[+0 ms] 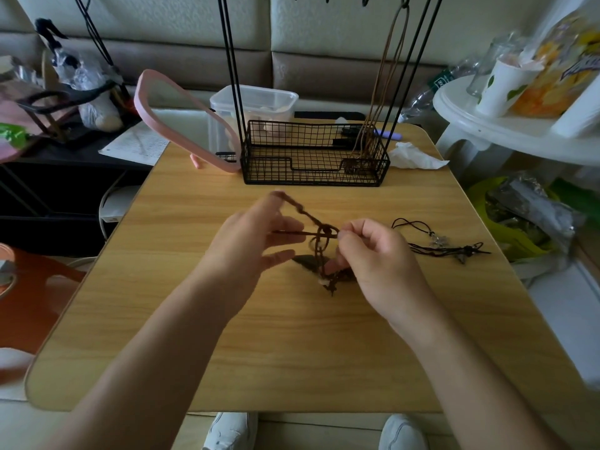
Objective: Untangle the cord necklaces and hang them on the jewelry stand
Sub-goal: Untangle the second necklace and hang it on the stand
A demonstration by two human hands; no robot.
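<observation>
A dark brown cord necklace [319,241] is stretched in a tangle between both hands above the middle of the wooden table [292,336]. My left hand [253,235] holds one looped end of it raised, fingers spread and blurred. My right hand [373,251] pinches the cord near its knot. Its pendant [306,263] and loose ends hang down to the tabletop. A black cord necklace [444,243] with small charms lies to the right. The black wire jewelry stand [315,157] stands at the back, with a tan cord necklace [386,86] hanging from its right side.
A pink-framed mirror [181,125] leans left of the stand, with a clear plastic box [256,102] behind it. A crumpled tissue [412,155] lies right of the stand. A white side table [519,125] with a cup and bags stands at the right.
</observation>
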